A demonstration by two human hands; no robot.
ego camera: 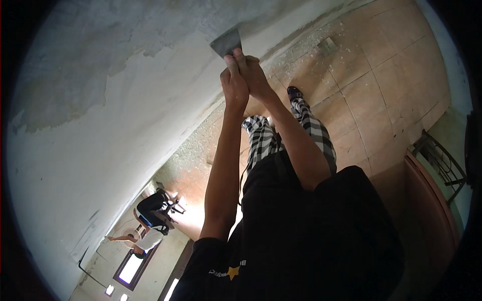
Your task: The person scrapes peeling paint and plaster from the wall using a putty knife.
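A broad-bladed scraper [228,42] is held in both hands at the top middle, its flat blade against or very close to the painted wall [150,98]. My left hand [235,90] and my right hand [254,77] are pressed together around its handle, fingers overlapping, so the handle is mostly hidden. On the wall, a smooth pale area meets a grey patch with a ragged, flaking edge. Both my arms stretch forward from black sleeves.
Pale crumbs and flakes [199,150] lie along the wall's foot on the tiled floor [361,90]. A small flat piece [328,44] rests there too. Another person [148,233] sits at the lower left, near a fan [131,237]. A metal rack [442,161] stands at the right.
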